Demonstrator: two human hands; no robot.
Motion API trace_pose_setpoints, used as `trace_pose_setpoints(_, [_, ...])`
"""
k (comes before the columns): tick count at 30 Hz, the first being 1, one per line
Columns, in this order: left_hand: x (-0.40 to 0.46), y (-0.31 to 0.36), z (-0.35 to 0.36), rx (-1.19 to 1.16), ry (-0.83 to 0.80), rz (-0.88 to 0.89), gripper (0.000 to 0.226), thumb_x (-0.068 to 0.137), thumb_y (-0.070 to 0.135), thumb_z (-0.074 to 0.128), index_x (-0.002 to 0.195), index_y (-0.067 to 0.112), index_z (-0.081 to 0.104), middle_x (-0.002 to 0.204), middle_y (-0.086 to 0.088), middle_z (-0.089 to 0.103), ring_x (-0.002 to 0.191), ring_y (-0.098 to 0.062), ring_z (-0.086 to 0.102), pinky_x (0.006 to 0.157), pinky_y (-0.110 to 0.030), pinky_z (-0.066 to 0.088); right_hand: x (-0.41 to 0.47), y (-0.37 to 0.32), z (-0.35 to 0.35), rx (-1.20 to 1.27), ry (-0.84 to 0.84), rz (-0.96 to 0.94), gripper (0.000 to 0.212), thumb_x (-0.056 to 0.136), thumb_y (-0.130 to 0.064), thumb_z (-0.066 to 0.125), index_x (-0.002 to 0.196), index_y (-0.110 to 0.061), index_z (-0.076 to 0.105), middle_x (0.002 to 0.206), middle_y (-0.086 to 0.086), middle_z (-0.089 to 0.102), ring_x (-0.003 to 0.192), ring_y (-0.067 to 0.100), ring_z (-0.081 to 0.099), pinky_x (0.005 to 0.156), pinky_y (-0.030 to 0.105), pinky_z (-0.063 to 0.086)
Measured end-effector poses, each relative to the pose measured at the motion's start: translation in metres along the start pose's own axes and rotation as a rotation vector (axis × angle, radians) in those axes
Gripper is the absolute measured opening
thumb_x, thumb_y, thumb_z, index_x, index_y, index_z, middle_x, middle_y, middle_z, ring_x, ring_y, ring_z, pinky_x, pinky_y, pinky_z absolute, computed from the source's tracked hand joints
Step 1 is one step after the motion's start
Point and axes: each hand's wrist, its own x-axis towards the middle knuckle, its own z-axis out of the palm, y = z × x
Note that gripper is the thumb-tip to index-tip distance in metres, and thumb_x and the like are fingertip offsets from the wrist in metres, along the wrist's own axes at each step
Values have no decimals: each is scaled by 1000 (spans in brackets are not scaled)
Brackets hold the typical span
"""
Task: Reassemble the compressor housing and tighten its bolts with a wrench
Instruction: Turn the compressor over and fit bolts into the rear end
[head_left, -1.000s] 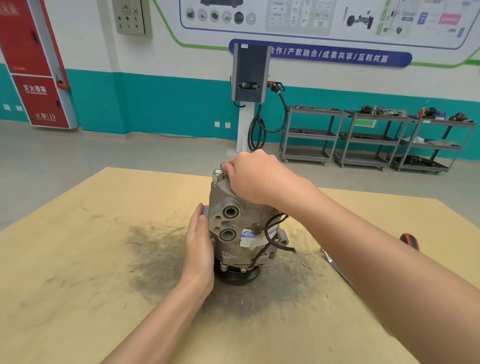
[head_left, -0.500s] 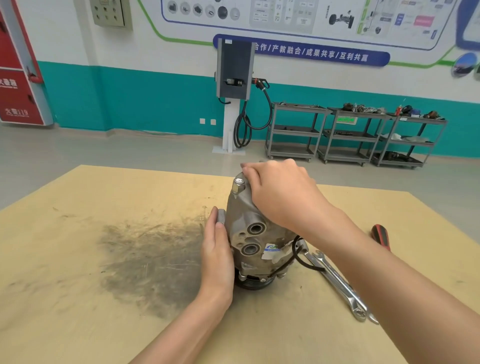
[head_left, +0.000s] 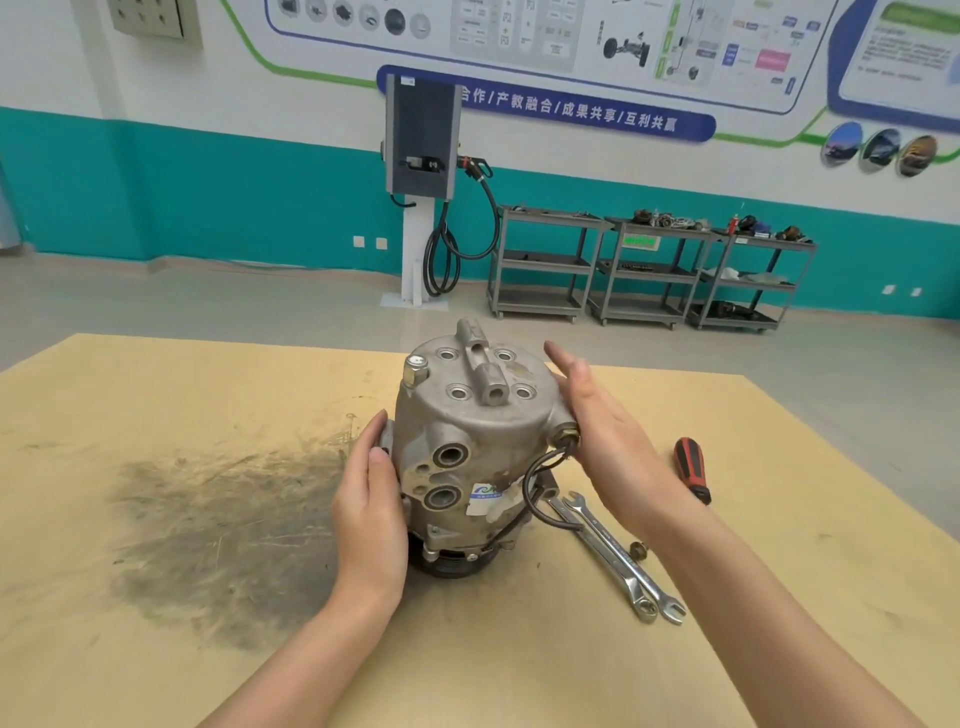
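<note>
My left hand (head_left: 371, 499) steadies the compressor (head_left: 467, 447); my right hand (head_left: 597, 436) hangs open at 3 o'clock. Standing on its pulley, it could topple onto the wrenches (head_left: 613, 556).

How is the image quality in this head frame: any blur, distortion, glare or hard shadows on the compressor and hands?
Head view: lighting is even and soft, no hard shadows on the table; the compressor is sharp with no glare; the right hand shows slight blur at its fingertips, the left hand is crisp; wide-angle distortion bends the wall stripe and table edges; the wrenches are clear.
</note>
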Motion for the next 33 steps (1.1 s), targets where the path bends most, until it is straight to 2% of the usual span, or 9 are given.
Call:
trace_pose_setpoints(5, [0,4,-19,113,-121,31,38,105,23,44,142,23,49,140,13,55,131,-2,48,113,-38,38,9,39,-37,-100,286,48,38,103,-41,33,124,-25,60,117,-4,67,105,5,62,89,28,47])
trace_pose_setpoints(7, [-5,6,-28,133,-202,52,41,100,32,44,141,35,46,140,27,50,131,10,42,111,-22,35,5,62,-52,-271,316,69,26,102,-25,42,107,-22,67,96,-4,72,91,6,66,79,22,49])
trace_pose_setpoints(10, [-15,7,-33,180,-346,43,47,90,46,37,135,54,27,131,57,31,126,32,22,93,8,23,-7,94,-63,-591,295,75,18,98,-19,52,99,-24,70,85,-11,69,83,2,62,69,15,42])
trace_pose_setpoints(13, [-19,4,-31,180,-364,56,48,91,41,34,136,52,21,131,59,25,124,36,17,90,11,18,-16,115,-67,-862,213,140,17,95,-29,56,106,-24,69,92,-5,63,96,17,55,79,29,38])
trace_pose_setpoints(15, [-18,0,-28,153,-342,63,48,92,37,34,138,48,24,136,51,28,125,33,20,91,10,21,-20,122,-68,-1028,127,252,30,94,-42,56,116,-26,65,101,-3,54,108,21,47,89,34,39])
trace_pose_setpoints(19, [-13,-5,-29,140,-328,39,52,92,41,34,144,41,27,143,38,31,125,31,26,89,9,25,-23,124,-63,-1227,86,287,35,93,-49,53,116,-25,65,107,-3,47,111,21,40,89,31,37])
trace_pose_setpoints(27, [-10,-10,-33,96,-313,59,52,91,42,39,143,41,35,142,41,38,131,23,29,92,7,27,-22,121,-53,-1292,192,198,18,100,-38,45,107,-27,58,103,-9,57,101,17,46,80,29,30])
trace_pose_setpoints(30, [-14,-10,-37,106,-312,80,53,93,40,40,145,37,35,141,43,38,133,21,28,96,5,26,-23,117,-48,-1088,333,96,13,98,-32,51,98,-22,58,80,-9,63,79,21,51,73,32,30])
trace_pose_setpoints(33, [-17,-11,-42,116,-308,88,52,93,38,40,145,37,34,143,41,36,137,18,26,102,2,24,-19,95,-46,-741,419,1,6,93,-27,61,92,-21,63,67,-5,66,71,23,60,66,35,45])
